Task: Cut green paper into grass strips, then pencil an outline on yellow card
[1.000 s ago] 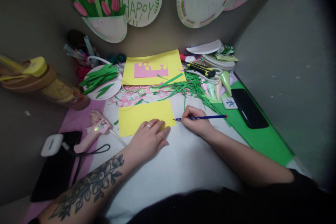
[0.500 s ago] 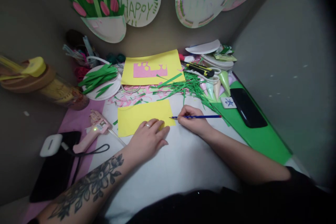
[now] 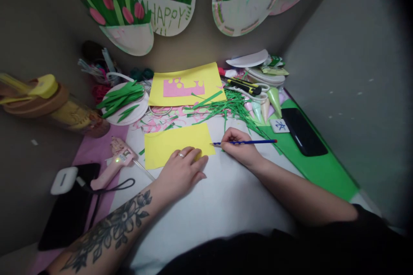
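A small yellow sheet of paper [image 3: 174, 139] lies on the white table cover [image 3: 213, 206]. Across its lower right part my left hand [image 3: 183, 165] rests flat, fingers stretched out and a ring on one of them. My right hand [image 3: 240, 148] pinches a blue pencil [image 3: 258, 141] close to its point. That pencil lies almost level, its tip at the sheet's right edge; whether it touches the paper I cannot tell. Behind the sheet, a larger yellow sheet [image 3: 190, 68] carries a pink paper piece [image 3: 183, 90] with cut-out edges.
Green paper strips [image 3: 232, 103] and a utility knife [image 3: 243, 86] lie at the back. At left are a pink glue gun [image 3: 112, 165], a cup [image 3: 64, 107] and a plate [image 3: 119, 111] with green paper leaves. A dark phone [image 3: 305, 132] lies at right.
My right hand has shifted slightly right with the pencil, whose tip has moved toward the sheet's edge. The left hand stays on the paper. The view has tilted a little.
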The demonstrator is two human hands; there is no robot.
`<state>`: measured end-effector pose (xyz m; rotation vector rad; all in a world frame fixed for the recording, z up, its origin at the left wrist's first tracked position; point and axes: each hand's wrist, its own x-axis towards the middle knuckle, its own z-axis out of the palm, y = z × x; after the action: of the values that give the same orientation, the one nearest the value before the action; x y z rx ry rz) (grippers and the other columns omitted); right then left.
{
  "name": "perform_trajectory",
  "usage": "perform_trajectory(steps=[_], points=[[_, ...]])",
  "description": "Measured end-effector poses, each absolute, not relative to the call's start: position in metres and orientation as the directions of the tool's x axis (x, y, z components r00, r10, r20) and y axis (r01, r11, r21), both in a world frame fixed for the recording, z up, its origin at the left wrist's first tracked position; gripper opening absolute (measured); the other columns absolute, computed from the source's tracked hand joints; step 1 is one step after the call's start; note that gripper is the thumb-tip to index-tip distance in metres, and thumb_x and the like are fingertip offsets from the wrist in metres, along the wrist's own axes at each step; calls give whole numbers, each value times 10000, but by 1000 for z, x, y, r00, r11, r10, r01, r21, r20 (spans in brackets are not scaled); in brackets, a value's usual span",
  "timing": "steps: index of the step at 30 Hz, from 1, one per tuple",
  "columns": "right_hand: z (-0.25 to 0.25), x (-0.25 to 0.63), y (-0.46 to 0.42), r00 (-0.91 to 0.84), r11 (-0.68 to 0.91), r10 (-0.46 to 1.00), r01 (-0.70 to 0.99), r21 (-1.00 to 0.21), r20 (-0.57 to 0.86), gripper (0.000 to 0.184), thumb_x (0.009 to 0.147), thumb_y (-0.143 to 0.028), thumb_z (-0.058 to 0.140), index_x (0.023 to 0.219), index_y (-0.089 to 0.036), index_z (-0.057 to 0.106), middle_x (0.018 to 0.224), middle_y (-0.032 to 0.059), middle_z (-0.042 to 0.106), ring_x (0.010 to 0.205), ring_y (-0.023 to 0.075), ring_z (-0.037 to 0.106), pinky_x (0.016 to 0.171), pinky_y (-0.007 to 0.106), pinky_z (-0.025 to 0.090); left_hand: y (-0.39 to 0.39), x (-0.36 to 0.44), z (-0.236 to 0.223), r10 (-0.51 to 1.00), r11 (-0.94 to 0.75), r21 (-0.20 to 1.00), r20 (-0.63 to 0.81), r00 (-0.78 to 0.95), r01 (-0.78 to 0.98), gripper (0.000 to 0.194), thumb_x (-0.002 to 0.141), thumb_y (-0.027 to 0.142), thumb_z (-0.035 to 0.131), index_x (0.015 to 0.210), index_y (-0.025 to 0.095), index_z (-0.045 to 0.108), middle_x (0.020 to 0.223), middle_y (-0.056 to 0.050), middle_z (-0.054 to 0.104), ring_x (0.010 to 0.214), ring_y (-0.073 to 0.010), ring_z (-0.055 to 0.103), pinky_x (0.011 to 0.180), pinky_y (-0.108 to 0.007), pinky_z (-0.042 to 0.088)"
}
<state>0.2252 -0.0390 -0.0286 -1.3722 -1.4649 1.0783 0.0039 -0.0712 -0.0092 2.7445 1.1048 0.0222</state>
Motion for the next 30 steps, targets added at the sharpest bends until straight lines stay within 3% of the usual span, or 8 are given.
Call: perform_trajectory(steps=[6, 30], points=[[-34, 228, -38, -100, 8, 995, 331, -944, -27, 30, 647, -205, 602, 663, -180, 607, 605, -19, 583, 548, 110, 483, 515, 229, 362, -71, 4, -10, 689, -707, 181, -45, 724, 684, 379, 916, 422, 470, 1248, 241, 502, 1256, -94, 534, 1177, -271, 443, 909, -410, 391], [-37, 225, -37, -149, 53, 989, 390, -919, -5, 43, 665, -176, 578, 680, -172, 619, 617, -21, 590, 563, 106, 494, 524, 217, 366, -71, 4, -11, 691, -702, 186, -59, 721, 688, 392, 914, 436, 467, 1254, 243, 494, 1259, -81, 532, 1177, -273, 441, 900, -421, 395]])
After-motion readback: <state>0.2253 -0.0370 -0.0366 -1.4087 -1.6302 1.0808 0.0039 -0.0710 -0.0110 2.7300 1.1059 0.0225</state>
